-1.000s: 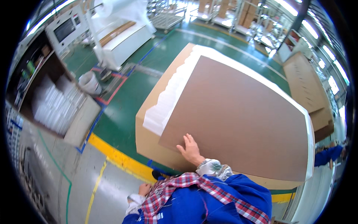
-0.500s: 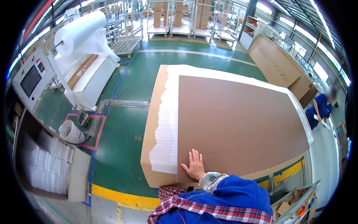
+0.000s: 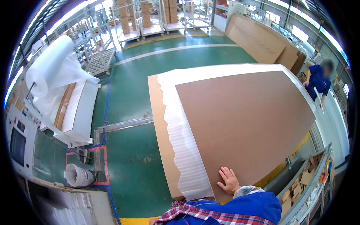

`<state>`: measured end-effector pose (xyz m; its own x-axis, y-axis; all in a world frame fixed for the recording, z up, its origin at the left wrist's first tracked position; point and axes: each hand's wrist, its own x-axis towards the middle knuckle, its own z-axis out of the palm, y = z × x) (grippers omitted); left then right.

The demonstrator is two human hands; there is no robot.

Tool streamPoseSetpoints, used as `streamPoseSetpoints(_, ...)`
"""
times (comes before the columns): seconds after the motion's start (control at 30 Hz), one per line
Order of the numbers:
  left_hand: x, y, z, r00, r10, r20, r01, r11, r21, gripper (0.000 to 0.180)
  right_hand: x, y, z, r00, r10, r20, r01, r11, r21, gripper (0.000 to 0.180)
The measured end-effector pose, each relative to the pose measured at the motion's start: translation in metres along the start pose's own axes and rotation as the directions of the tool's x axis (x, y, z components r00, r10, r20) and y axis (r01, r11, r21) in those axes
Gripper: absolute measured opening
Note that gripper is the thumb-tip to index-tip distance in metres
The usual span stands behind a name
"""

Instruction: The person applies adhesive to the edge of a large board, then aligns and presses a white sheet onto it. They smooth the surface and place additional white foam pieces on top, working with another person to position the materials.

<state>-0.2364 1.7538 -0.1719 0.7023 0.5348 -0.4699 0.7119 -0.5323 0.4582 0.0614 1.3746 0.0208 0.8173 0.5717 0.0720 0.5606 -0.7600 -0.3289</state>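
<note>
My right hand [image 3: 229,180] lies flat on the near end of a large brown panel [image 3: 247,116], palm down and fingers slightly apart. Beneath the panel is a white foam sheet [image 3: 183,150], its ragged left edge sticking out past the panel. A tan cardboard sheet [image 3: 162,161] shows farther left, under the foam. My blue sleeve and a red plaid cloth fill the lower edge of the view. My left hand is out of sight.
A foam roll [image 3: 50,65] hangs on a stand at left, above a white box. A bucket [image 3: 78,175] stands below it. At right are a person [image 3: 318,80] in blue and a bin [image 3: 305,183] of cardboard scraps. Cardboard sheets [image 3: 258,39] lean behind; wheeled racks [image 3: 150,22] line the back.
My view has turned and tilted, so the surroundings sit differently in the picture. My right hand remains flat on the panel's near end. The person at right has shifted their arms.
</note>
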Motion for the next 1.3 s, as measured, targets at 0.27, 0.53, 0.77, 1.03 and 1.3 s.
streamPoseSetpoints(0.27, 0.095, 0.207, -0.134, 0.864, 0.45, -0.225, -0.486, 0.863, -0.139, 0.026, 0.003, -0.004, -0.004, 0.992, 0.11, -0.053, -0.108, 0.993, 0.039, 0.046)
streamPoseSetpoints(0.53, 0.192, 0.441, -0.122, 0.213, 0.961, 0.176, -0.973, 0.225, -0.052, 0.056, 0.009, -0.002, 0.005, 0.836, 0.458, -0.303, -0.456, 0.886, 0.084, 0.047)
streamPoseSetpoints(0.77, 0.329, 0.563, -0.081, 0.201, 0.947, 0.253, -0.972, 0.161, 0.17, 0.069, 0.058, -0.035, 0.043, 0.411, 0.84, -0.355, -0.889, 0.455, 0.047, 0.067)
streamPoseSetpoints(1.03, 0.449, 0.615, -0.094, 0.359, 0.915, 0.185, -0.892, 0.277, 0.357, 0.089, 0.103, -0.076, 0.068, 0.078, 0.922, -0.379, -0.994, 0.103, 0.045, 0.068)
streamPoseSetpoints(1.3, 0.491, 0.634, -0.117, 0.425, 0.895, 0.134, -0.842, 0.337, 0.422, 0.093, 0.11, -0.074, 0.066, 0.084, 0.899, -0.431, -0.994, 0.104, 0.024, 0.067)
